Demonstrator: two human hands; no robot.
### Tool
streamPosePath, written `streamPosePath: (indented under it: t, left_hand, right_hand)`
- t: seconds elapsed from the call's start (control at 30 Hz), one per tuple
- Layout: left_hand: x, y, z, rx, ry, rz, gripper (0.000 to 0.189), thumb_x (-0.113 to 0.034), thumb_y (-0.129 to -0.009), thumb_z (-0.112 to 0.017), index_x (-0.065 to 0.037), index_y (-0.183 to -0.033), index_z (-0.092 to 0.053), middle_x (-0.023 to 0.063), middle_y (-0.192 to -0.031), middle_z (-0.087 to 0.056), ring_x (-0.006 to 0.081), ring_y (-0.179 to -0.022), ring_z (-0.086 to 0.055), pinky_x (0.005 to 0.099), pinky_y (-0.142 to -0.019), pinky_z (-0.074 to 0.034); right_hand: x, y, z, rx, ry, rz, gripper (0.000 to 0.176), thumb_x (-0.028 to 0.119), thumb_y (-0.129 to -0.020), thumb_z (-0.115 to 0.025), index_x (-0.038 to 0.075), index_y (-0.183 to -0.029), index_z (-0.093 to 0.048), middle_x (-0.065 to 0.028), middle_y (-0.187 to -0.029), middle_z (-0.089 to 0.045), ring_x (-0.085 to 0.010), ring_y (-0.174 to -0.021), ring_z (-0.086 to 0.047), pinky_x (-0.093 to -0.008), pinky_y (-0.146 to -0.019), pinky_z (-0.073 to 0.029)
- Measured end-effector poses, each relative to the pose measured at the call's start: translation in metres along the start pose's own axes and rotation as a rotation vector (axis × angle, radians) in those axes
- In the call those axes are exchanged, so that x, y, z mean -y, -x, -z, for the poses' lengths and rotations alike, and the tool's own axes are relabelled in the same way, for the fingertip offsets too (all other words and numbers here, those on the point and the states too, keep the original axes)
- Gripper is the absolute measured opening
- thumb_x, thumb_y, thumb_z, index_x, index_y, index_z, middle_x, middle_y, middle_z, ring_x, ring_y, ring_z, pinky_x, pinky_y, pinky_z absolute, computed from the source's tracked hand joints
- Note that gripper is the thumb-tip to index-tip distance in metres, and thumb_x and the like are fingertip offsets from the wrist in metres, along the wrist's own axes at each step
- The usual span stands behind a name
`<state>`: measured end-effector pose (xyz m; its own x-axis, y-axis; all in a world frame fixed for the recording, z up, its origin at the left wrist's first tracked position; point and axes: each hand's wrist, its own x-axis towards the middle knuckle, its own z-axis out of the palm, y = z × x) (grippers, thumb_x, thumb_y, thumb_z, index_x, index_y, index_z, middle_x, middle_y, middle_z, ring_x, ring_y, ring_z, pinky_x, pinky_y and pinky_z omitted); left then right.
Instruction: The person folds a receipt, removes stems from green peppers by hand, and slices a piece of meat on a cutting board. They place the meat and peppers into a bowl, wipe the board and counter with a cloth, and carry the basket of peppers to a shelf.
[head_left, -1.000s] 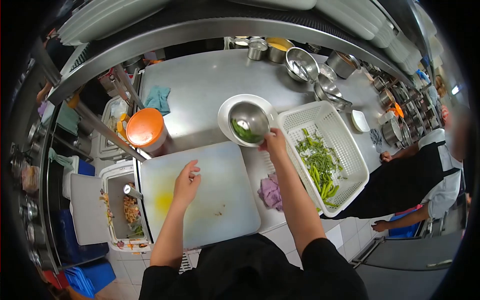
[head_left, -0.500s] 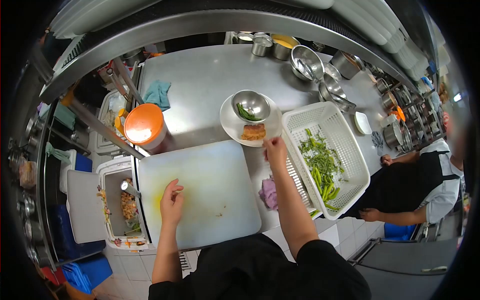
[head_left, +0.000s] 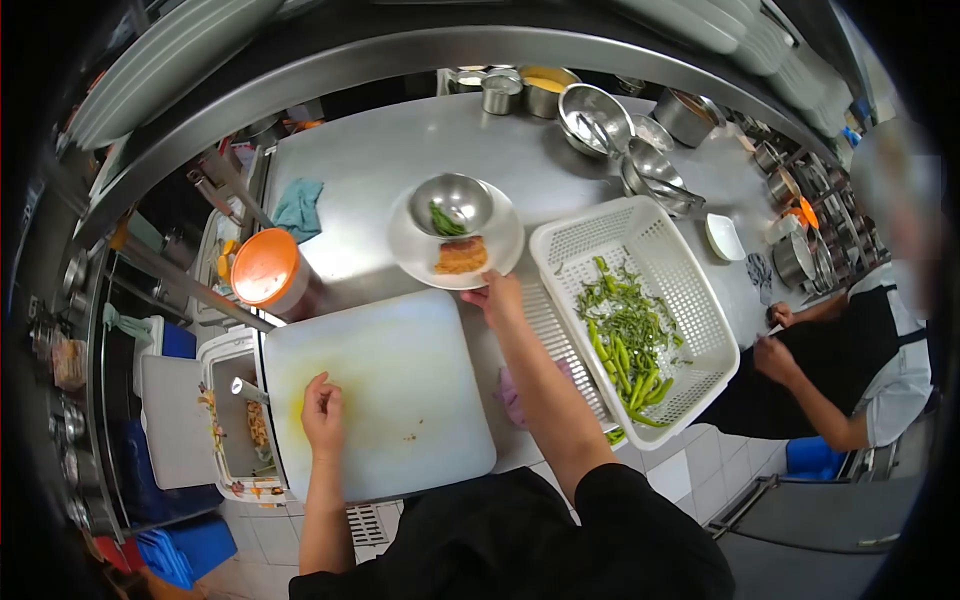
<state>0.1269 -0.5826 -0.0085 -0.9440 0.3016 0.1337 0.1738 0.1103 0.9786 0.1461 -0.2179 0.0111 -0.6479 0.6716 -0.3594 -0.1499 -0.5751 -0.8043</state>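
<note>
My right hand (head_left: 497, 298) pinches the near right rim of a white plate (head_left: 405, 250), thumb on top and fingers at the underside. On the plate are a small steel bowl (head_left: 472, 199) with green beans or similar green pods (head_left: 446, 221) in it and a browned, layered slab of food (head_left: 460, 256). My left hand (head_left: 322, 415) hovers over the left part of a white cutting board (head_left: 400, 375), empty, its fingers loosely bent and the thumb apart. A purple cloth (head_left: 512, 398) lies partly hidden behind my right forearm.
A white perforated basket (head_left: 705, 355) holds green peppers and cut greens at right. An orange-lidded tub (head_left: 265, 268) and a teal cloth (head_left: 298, 210) stand left. Steel bowls (head_left: 595, 115) are at the back. An opened bin (head_left: 228, 420) adjoins the board. A co-worker (head_left: 830, 370) stands at right.
My right hand has gone from just beside the plate to gripping its rim. The view has shifted, and the plate sits slightly farther from the board. My left hand stays over the board.
</note>
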Motion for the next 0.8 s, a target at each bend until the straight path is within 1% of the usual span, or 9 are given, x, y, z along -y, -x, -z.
streamPosePath:
  t: [0.07, 0.2, 0.3, 0.37, 0.4, 0.43, 0.5, 0.67, 0.8]
  left_hand:
    - [0.001, -0.001, 0.0, 0.008, -0.014, -0.004, 0.035, -0.009, -0.09, -0.055, -0.001, -0.124, -0.049, 0.0005, -0.086, -0.057, 0.0062, -0.073, -0.05, 0.0203, -0.062, -0.045]
    - [0.003, -0.003, -0.002, -0.033, 0.007, -0.013, 0.034, -0.004, -0.089, -0.054, 0.0, -0.123, -0.049, 0.0005, -0.083, -0.056, 0.0059, -0.066, -0.047, 0.0195, -0.059, -0.04]
    - [0.0, -0.004, -0.005, -0.026, 0.016, -0.016, 0.033, -0.005, -0.09, -0.053, 0.0, -0.122, -0.05, 0.0002, -0.081, -0.055, 0.006, -0.066, -0.046, 0.0194, -0.059, -0.04]
    - [0.0, -0.004, 0.001, -0.02, -0.037, 0.019, 0.032, -0.007, -0.09, -0.054, 0.0, -0.121, -0.051, 0.0004, -0.081, -0.054, 0.0063, -0.067, -0.047, 0.0201, -0.059, -0.041]
    - [0.002, -0.003, 0.003, -0.012, -0.02, 0.019, 0.032, -0.007, -0.09, -0.054, 0.0, -0.121, -0.051, 0.0007, -0.081, -0.054, 0.0065, -0.067, -0.047, 0.0205, -0.059, -0.041]
    - [0.003, -0.004, 0.003, -0.007, -0.004, 0.018, 0.032, -0.007, -0.089, -0.055, 0.0, -0.12, -0.052, 0.0009, -0.081, -0.054, 0.0066, -0.068, -0.048, 0.0208, -0.059, -0.041]
    - [0.0, -0.004, 0.001, -0.023, 0.009, -0.009, 0.032, -0.007, -0.089, -0.055, 0.0, -0.121, -0.051, 0.0011, -0.082, -0.055, 0.0069, -0.069, -0.049, 0.021, -0.06, -0.042]
    - [0.003, -0.004, 0.002, -0.028, 0.007, -0.026, 0.033, -0.008, -0.089, -0.056, -0.001, -0.122, -0.051, 0.001, -0.082, -0.055, 0.0068, -0.069, -0.048, 0.0207, -0.061, -0.042]
    - [0.009, -0.005, 0.002, 0.007, 0.044, -0.004, 0.033, -0.012, -0.091, -0.056, -0.002, -0.122, -0.052, 0.0001, -0.085, -0.058, 0.0062, -0.072, -0.05, 0.021, -0.064, -0.043]
  right_hand:
    - [0.018, 0.017, -0.011, 0.129, -0.064, 0.002, 0.037, 0.005, -0.088, -0.04, -0.001, -0.124, -0.037, -0.0178, -0.098, -0.06, -0.0255, -0.067, -0.064, -0.0317, -0.05, -0.057]
    - [0.071, 0.063, -0.017, 0.146, -0.067, 0.029, 0.035, 0.005, -0.085, -0.045, -0.002, -0.119, -0.039, -0.0184, -0.098, -0.06, -0.0265, -0.07, -0.065, -0.0345, -0.051, -0.056]
    - [0.112, 0.105, 0.003, 0.17, -0.106, 0.1, 0.034, 0.012, -0.086, -0.05, -0.002, -0.116, -0.043, -0.0174, -0.096, -0.061, -0.0245, -0.066, -0.063, -0.0342, -0.054, -0.054]
    - [0.124, 0.114, 0.044, 0.173, -0.035, 0.131, 0.033, 0.015, -0.086, -0.053, -0.002, -0.113, -0.047, -0.0163, -0.094, -0.062, -0.0234, -0.067, -0.064, -0.0345, -0.056, -0.055]
    - [0.136, 0.138, 0.055, 0.159, -0.057, 0.276, 0.032, 0.019, -0.085, -0.055, -0.002, -0.109, -0.051, -0.0144, -0.092, -0.063, -0.0228, -0.067, -0.064, -0.035, -0.059, -0.056]
    - [0.15, 0.153, 0.069, 0.128, -0.001, 0.281, 0.034, 0.018, -0.088, -0.051, -0.003, -0.115, -0.049, -0.0162, -0.096, -0.063, -0.023, -0.068, -0.066, -0.0312, -0.053, -0.057]
    - [0.161, 0.177, 0.108, 0.03, 0.047, 0.334, 0.034, 0.016, -0.086, -0.051, -0.005, -0.112, -0.051, -0.0139, -0.096, -0.064, -0.0223, -0.07, -0.066, -0.0293, -0.055, -0.057]
    - [0.184, 0.246, 0.188, -0.155, -0.068, 0.411, 0.025, 0.012, -0.086, -0.054, -0.002, -0.106, -0.054, -0.0116, -0.092, -0.067, -0.0204, -0.067, -0.065, -0.0295, -0.056, -0.056]
    - [0.194, 0.285, 0.232, -0.386, -0.092, 0.507, 0.029, 0.009, -0.085, -0.052, -0.004, -0.111, -0.048, -0.0153, -0.088, -0.064, -0.0246, -0.065, -0.065, -0.0318, -0.054, -0.057]
